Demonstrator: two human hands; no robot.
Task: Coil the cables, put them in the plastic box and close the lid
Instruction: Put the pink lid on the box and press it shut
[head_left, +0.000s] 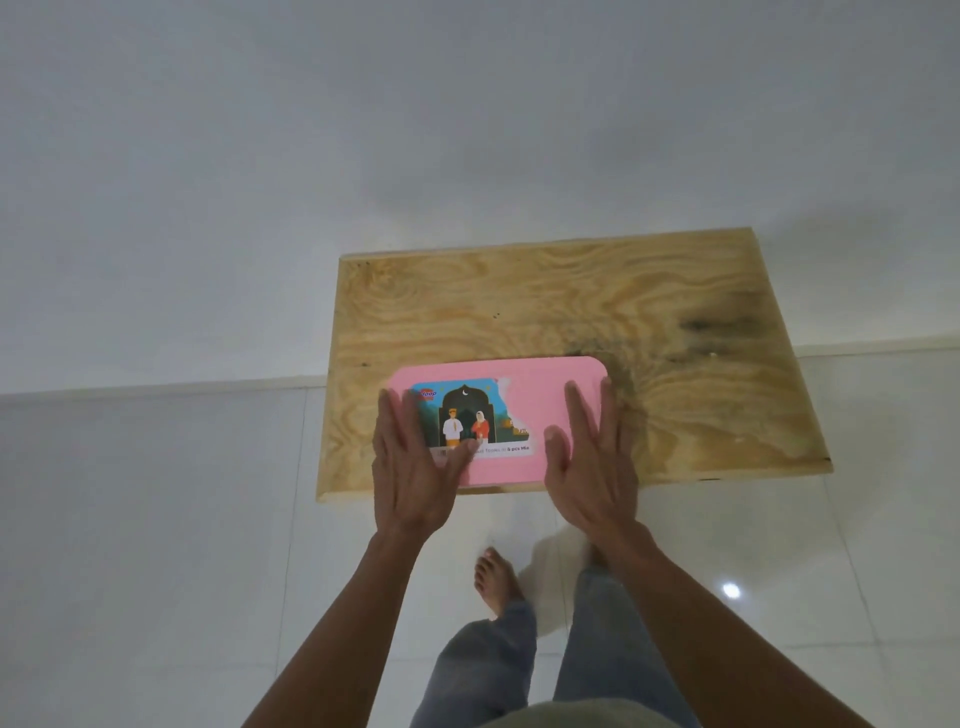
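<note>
**Pink lid, pale wood, white tile**

The lid (524, 415) is flat pastel pink. Its sticker label (467, 415) shows a blue sky, a dark arch with a crescent, and two figures in white and red above a white text strip. The plywood board (571, 301) is yellow-tan with swirling grain and dark smudges. The floor tiles (156, 519) are glossy white; the jeans (488, 665) are faded blue-grey.

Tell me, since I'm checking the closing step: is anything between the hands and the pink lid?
Nothing visible. The left hand and right hand lie flat, fingers straight, directly on the pink lid.
</note>
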